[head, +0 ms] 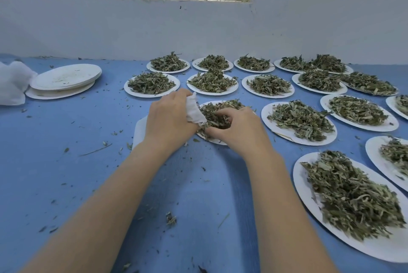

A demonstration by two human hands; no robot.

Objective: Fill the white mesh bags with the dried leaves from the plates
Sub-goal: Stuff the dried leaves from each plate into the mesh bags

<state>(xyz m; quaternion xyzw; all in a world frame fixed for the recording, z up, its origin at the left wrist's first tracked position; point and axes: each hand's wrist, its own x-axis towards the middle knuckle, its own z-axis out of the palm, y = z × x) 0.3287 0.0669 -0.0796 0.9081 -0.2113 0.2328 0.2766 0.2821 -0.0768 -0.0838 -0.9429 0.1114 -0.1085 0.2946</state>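
My left hand (169,118) grips a small white mesh bag (194,111) at the left edge of a white plate (217,140) heaped with dried green leaves (217,111). The bag's lower end touches the leaf pile. My right hand (237,128) lies on the same pile, fingers curled round a clump of leaves beside the bag. Most of this plate is hidden under both hands. A flat white piece (139,131), perhaps another bag, lies on the blue table under my left wrist.
Several white plates piled with dried leaves (301,119) cover the table's middle, back and right side. A stack of bare plates (66,77) and a heap of white mesh (12,82) sit at the far left. Leaf crumbs litter the blue table (66,162). A wall runs behind.
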